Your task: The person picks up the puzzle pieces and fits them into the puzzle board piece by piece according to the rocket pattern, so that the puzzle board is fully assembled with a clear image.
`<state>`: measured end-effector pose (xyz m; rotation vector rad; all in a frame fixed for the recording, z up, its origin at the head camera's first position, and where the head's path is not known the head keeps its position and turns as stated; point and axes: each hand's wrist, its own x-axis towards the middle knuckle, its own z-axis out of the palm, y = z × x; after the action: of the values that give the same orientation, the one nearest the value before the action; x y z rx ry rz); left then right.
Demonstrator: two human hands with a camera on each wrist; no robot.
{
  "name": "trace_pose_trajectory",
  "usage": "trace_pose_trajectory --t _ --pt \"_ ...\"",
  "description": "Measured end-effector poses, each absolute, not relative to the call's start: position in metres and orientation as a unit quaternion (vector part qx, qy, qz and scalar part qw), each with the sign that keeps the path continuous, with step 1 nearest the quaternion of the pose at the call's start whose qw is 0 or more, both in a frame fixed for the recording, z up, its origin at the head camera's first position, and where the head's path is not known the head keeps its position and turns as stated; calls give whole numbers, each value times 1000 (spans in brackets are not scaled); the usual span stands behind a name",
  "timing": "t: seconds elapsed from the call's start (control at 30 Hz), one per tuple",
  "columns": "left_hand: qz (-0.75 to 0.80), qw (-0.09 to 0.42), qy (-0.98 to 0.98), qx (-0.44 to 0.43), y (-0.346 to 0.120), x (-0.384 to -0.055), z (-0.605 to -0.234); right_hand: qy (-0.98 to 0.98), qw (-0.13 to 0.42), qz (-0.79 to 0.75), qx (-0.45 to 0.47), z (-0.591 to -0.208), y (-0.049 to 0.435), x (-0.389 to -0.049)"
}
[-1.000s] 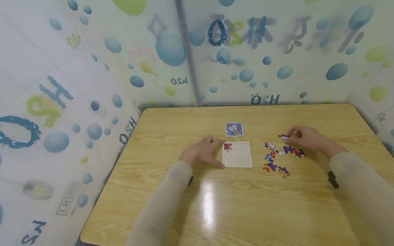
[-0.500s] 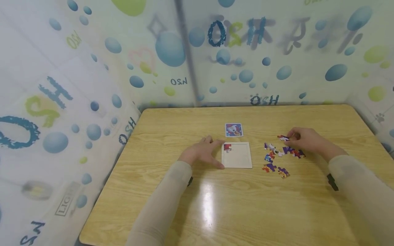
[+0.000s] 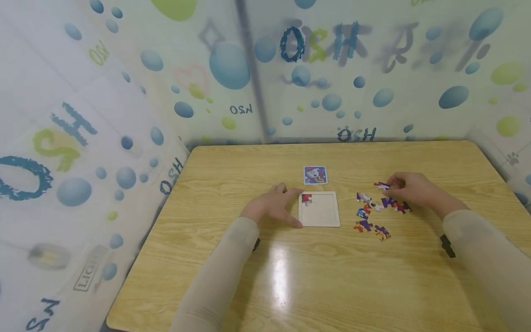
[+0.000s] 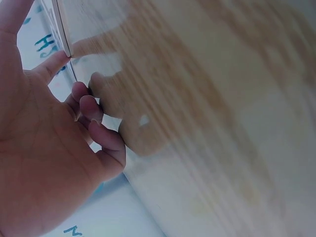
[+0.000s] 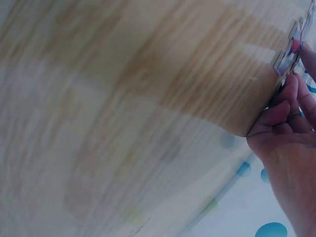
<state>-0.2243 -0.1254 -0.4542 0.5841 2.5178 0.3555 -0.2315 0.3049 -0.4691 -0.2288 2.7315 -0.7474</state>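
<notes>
My left hand (image 3: 274,204) spreads thumb and index finger to the left corners of a white square puzzle tray (image 3: 319,221). In the left wrist view, the index fingertip touches the edge of the tray (image 4: 61,29), and the other fingers (image 4: 106,138) rest curled on the table. A red puzzle piece (image 3: 307,198) lies in the tray's upper left corner. My right hand (image 3: 410,188) pinches a red and white puzzle piece (image 3: 380,185) low over the table, thumb and index at its right end. Below it lie several loose puzzle pieces (image 3: 365,225), mostly purple, red and white.
A small square picture card (image 3: 315,175) with a white cartoon character lies behind the tray. The wooden table (image 3: 332,281) reaches back to a wall (image 3: 315,110) printed with bubbles and letters. Another wall stands along the left side.
</notes>
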Motion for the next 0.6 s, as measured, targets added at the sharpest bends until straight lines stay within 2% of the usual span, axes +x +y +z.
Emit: trace_pose_trajectory --t 0.6 --pt "128 258 933 217 -124 -224 -455 950 160 -259 -73 -465 304 -231"
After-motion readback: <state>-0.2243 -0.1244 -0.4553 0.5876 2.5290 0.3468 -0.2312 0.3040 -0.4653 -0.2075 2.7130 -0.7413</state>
